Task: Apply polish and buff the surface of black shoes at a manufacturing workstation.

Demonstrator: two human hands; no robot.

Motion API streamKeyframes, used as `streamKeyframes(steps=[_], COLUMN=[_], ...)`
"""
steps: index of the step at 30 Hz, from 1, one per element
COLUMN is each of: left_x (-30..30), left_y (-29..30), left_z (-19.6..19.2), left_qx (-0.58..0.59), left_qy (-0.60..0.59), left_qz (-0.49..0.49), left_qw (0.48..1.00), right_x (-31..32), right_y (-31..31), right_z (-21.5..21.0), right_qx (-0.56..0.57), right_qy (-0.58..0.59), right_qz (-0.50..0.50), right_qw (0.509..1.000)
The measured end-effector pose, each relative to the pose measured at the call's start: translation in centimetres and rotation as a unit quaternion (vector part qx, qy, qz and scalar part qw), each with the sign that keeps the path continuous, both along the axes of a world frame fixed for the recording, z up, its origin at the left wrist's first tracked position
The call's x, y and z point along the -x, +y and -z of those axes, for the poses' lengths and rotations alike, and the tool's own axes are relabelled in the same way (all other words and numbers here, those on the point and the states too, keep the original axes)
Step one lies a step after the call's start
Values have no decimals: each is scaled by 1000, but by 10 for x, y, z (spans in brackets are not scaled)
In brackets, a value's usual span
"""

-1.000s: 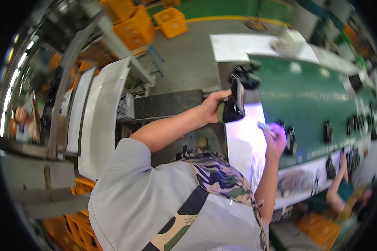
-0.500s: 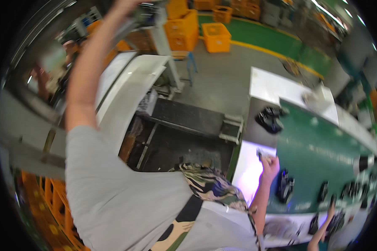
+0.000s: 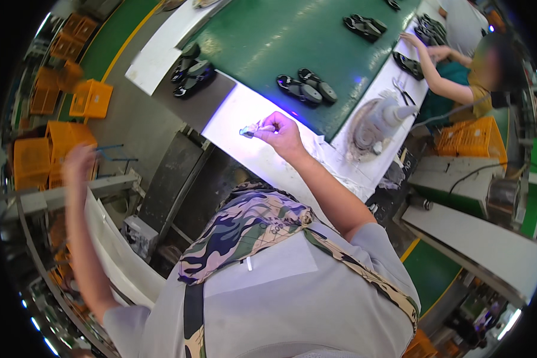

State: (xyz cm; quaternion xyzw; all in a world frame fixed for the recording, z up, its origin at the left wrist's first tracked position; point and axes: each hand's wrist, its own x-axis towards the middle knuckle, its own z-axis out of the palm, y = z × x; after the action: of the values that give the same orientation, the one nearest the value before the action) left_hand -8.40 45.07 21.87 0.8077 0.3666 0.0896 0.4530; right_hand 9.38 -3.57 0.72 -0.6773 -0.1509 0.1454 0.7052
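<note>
While the left hand (image 3: 79, 162), wrapped around a black shoe a second ago, swings blurred beyond the bench, its grip now impossible to tell, the right hand (image 3: 285, 140) pinches a crumpled whitish cloth (image 3: 255, 129) over a brightly lit white panel (image 3: 235, 110). Orange crates (image 3: 91, 100) stand on the floor, contents indistinct. Green tabletop (image 3: 262, 53) stretches between pairs of black sandals (image 3: 195, 79) to a white edge strip (image 3: 347, 136).
</note>
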Motion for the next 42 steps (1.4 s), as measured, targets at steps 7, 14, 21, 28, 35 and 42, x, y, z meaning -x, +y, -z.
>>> streamKeyframes(steps=[7,14,21,28,35,42], left_x=[-219,-358,-508,-631,-460,-295], left_y=[-321,-437,-507,-529,-390,-89], left_z=[300,381,385,386,294,213], left_qx=[493,518,507,588,243,-373], left_qy=[94,140,126,73,-35,-24], left_qz=[122,117,131,174,437,331], left_qw=[856,836,842,787,865,867], right_x=[25,71,88,59,29,3], right_y=[-122,-272,-278,-236,-219,-147], right_z=[-17,-25,0,-4,5,-28], right_qx=[33,-2,-70,-27,11,-130], right_qy=[-44,25,98,145,82,30], right_qz=[136,440,566,528,481,335], right_qw=[989,898,816,837,873,933])
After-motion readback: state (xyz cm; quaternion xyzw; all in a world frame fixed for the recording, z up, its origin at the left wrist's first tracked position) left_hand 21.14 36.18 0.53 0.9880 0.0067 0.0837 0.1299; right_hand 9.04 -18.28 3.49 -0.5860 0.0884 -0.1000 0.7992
